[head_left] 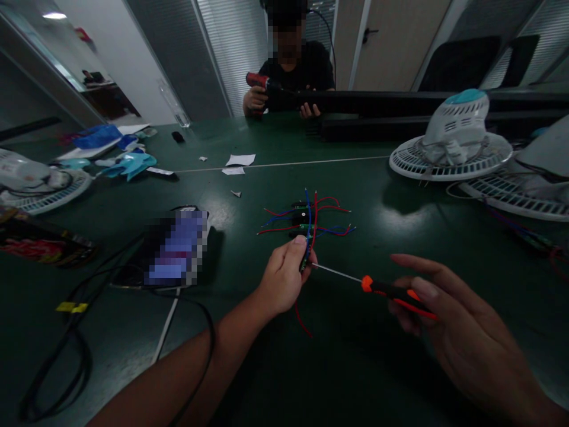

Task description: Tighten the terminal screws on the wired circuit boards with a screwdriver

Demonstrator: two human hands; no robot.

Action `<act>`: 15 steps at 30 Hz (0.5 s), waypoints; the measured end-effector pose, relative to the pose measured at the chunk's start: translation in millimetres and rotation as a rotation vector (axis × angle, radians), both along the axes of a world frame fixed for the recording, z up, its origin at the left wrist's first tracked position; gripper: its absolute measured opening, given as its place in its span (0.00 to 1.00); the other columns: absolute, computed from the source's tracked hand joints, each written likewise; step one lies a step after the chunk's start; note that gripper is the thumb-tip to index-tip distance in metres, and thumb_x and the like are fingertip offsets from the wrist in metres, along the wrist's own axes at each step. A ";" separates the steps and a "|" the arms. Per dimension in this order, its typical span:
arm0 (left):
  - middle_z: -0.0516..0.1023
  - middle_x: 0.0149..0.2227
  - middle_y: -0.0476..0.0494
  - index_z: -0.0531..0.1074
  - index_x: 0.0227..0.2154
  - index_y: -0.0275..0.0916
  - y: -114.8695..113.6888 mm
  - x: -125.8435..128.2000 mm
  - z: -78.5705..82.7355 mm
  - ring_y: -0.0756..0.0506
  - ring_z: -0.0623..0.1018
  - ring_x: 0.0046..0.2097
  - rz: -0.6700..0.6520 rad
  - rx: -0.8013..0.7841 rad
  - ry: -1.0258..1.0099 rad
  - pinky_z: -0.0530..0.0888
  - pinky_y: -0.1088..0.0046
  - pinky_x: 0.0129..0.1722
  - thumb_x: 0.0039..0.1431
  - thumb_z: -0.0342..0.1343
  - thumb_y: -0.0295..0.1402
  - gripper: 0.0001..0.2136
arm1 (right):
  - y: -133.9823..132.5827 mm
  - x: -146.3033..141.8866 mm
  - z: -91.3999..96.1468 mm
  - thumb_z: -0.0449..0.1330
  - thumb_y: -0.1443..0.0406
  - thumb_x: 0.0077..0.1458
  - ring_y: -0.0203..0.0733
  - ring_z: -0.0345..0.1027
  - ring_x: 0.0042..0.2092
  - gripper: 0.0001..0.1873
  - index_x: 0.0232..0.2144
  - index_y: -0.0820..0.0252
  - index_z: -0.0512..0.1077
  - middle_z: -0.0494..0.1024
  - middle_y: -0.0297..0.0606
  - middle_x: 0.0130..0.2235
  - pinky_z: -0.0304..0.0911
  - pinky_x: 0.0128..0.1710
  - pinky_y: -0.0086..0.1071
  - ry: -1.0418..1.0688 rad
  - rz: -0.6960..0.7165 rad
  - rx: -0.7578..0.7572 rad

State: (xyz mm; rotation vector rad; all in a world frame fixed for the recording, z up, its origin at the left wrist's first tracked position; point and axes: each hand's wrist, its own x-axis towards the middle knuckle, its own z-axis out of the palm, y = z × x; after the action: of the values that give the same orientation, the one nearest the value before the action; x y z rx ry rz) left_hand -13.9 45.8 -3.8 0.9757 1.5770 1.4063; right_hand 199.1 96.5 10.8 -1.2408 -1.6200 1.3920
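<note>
My left hand is closed on a small circuit board with red and blue wires, thumb on top. A thin screwdriver with a black and orange handle points left, its tip meeting the near end of that board. Around the handle, my right hand grips with thumb and fingers, the index finger stretched out above it. Just beyond my left hand, several more small boards lie on the green table, with red and blue wires spreading to both sides.
A phone-like device with a blurred screen and a black cable lies at left. White fan parts rest at right. Paper scraps lie farther back. Across the table, a person holds a red and black power drill against a long black bar.
</note>
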 end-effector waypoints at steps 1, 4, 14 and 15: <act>0.60 0.14 0.55 0.68 0.22 0.38 0.1 -0.1 -0.5 0.53 0.59 0.16 -0.003 0.003 0.001 0.56 0.76 0.16 0.62 0.41 0.51 0.24 | -0.1 -0.4 0.8 0.56 0.46 0.55 0.41 0.70 0.23 0.24 0.47 0.52 0.72 0.77 0.34 0.24 0.64 0.18 0.32 -0.007 0.012 -0.048; 0.60 0.14 0.55 0.68 0.22 0.38 0.1 -0.5 -1.9 0.54 0.60 0.16 -0.003 0.003 0.001 0.56 0.77 0.16 0.63 0.40 0.50 0.24 | -1.4 -2.5 4.7 0.53 0.43 0.56 0.38 0.65 0.18 0.27 0.48 0.53 0.71 0.74 0.31 0.17 0.61 0.15 0.29 -0.076 0.022 -0.114; 0.60 0.14 0.55 0.68 0.22 0.38 0.0 0.2 0.6 0.54 0.61 0.17 -0.005 -0.002 -0.024 0.57 0.77 0.17 0.62 0.42 0.51 0.24 | -2.0 1.1 -1.2 0.65 0.51 0.50 0.38 0.68 0.24 0.25 0.50 0.49 0.69 0.75 0.30 0.25 0.66 0.20 0.28 0.020 0.005 -0.035; 0.60 0.14 0.55 0.68 0.22 0.38 0.2 0.3 0.3 0.54 0.61 0.17 -0.007 0.001 -0.025 0.57 0.77 0.16 0.62 0.42 0.51 0.24 | -1.9 1.4 -1.9 0.65 0.51 0.50 0.37 0.68 0.25 0.25 0.49 0.48 0.69 0.75 0.30 0.26 0.67 0.21 0.28 0.026 0.002 -0.030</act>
State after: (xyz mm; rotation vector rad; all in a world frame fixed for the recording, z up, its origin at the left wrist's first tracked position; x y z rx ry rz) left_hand -13.6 46.0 -3.5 0.9601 1.5534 1.4090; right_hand 200.5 94.6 9.0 -1.2332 -1.5888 1.4324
